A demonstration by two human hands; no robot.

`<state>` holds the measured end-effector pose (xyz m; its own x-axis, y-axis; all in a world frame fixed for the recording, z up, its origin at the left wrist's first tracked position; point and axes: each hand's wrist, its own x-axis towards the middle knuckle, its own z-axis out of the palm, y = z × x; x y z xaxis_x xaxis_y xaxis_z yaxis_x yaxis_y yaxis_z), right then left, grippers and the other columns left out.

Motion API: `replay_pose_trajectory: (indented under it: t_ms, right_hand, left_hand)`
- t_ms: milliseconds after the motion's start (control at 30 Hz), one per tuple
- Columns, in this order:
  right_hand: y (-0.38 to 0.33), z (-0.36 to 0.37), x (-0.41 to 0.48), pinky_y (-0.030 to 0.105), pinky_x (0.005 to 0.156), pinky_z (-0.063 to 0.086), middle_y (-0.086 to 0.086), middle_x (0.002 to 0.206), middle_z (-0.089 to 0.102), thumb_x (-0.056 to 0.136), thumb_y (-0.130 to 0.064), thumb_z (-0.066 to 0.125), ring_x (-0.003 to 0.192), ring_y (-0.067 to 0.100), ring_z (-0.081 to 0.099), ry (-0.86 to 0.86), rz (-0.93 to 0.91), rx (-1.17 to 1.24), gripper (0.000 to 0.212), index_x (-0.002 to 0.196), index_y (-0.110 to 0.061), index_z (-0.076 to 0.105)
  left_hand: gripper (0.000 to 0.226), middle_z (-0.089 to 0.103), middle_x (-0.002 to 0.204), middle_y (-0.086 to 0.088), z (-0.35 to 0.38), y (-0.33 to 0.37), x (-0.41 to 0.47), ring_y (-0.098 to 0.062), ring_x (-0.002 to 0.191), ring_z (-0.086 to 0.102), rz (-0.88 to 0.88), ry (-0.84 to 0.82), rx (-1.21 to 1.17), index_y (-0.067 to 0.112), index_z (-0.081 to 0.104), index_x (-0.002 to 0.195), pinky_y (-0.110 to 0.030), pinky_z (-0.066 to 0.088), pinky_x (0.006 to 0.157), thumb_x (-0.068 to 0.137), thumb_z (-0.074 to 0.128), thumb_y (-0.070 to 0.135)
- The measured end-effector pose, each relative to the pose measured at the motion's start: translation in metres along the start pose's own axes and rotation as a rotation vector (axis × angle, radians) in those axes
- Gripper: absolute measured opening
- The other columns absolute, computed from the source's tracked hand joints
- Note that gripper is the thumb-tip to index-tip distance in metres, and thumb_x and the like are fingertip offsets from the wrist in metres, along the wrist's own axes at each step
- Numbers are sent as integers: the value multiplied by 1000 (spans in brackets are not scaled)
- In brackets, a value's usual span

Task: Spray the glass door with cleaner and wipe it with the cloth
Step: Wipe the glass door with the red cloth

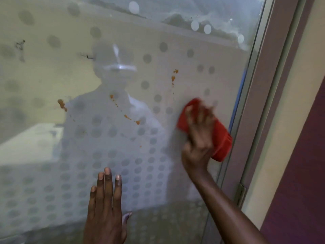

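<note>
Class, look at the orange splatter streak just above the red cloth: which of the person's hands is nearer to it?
The right hand. It presses the red cloth on the glass just below and right of that orange streak. The left hand lies flat on the glass, far below and left.

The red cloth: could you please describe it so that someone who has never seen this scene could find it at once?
Look at the glass door patterned with grey dots, then toward its right edge beside the door frame. There the right hand presses the red cloth flat against the glass. It is the only bright red thing, far larger than the small orange splatters to its left.
</note>
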<state>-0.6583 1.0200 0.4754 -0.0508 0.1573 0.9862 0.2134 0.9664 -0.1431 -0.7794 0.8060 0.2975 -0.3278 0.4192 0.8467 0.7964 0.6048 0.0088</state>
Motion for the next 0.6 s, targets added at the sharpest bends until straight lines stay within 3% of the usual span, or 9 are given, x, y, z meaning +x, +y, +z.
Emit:
replay_pose_trajectory:
  t_ms: [67, 133, 200, 300, 367, 433, 533, 600]
  right_hand:
    - [6, -7, -34, 67, 133, 20, 20, 172, 35, 79, 18, 43, 165, 46, 21, -304, -392, -71, 85, 158, -12, 50]
    - [35, -21, -49, 65, 132, 24, 16, 172, 36, 86, 16, 39, 164, 43, 24, -457, -552, -133, 81, 159, -17, 50]
    - [60, -31, -38, 70, 128, 28, 18, 171, 39, 85, 13, 33, 164, 43, 26, -364, -371, -124, 79, 157, -15, 53]
    - [72, -29, 14, 69, 128, 28, 19, 168, 43, 74, 13, 36, 163, 44, 28, 25, 107, -18, 86, 155, -9, 56]
    - [55, -20, 45, 67, 129, 30, 20, 167, 46, 70, 16, 39, 162, 43, 31, 178, 240, 38, 89, 154, -8, 57]
    - [29, -13, 46, 65, 133, 23, 23, 168, 43, 71, 17, 43, 163, 47, 26, 97, 80, 17, 88, 155, -6, 56]
    - [19, -19, 15, 63, 135, 19, 21, 170, 39, 89, 20, 40, 164, 47, 22, -267, -412, -65, 74, 156, -10, 54]
    - [37, -29, 22, 62, 134, 22, 20, 170, 38, 99, 16, 38, 164, 45, 25, -331, -520, -79, 65, 156, -12, 55]
  left_hand:
    - [130, 15, 177, -27, 2, 2, 0, -45, 165, 14, -18, -6, -13, 2, 24, 166, -46, 2, 135, 62, 86, 48]
    - [120, 13, 178, -26, 4, 1, 0, -46, 164, 16, -21, -16, -23, 2, 23, 167, -47, 3, 135, 70, 67, 59]
    - [117, 12, 179, -25, 5, 0, -1, -44, 165, 15, -22, -27, -30, 3, 22, 167, -47, 4, 135, 71, 54, 62]
    - [127, 11, 178, -26, 6, 1, 0, -42, 167, 9, -15, 9, -28, 3, 21, 168, -48, 4, 135, 65, 70, 59]
    - [136, 11, 178, -27, 7, 3, 0, -42, 168, 6, -12, 10, -21, 2, 20, 167, -49, 3, 135, 56, 79, 54]
    - [133, 10, 178, -27, 6, 5, 1, -42, 168, 6, -5, 14, -27, 2, 19, 168, -49, 2, 135, 60, 76, 55]
    - [120, 9, 179, -26, 3, 6, 1, -41, 168, 4, -20, 3, -78, 4, 19, 168, -48, 1, 135, 69, 61, 56]
    - [123, 9, 179, -25, 2, 5, 2, -40, 168, 4, -17, 22, -78, 4, 19, 168, -47, 1, 135, 69, 70, 57]
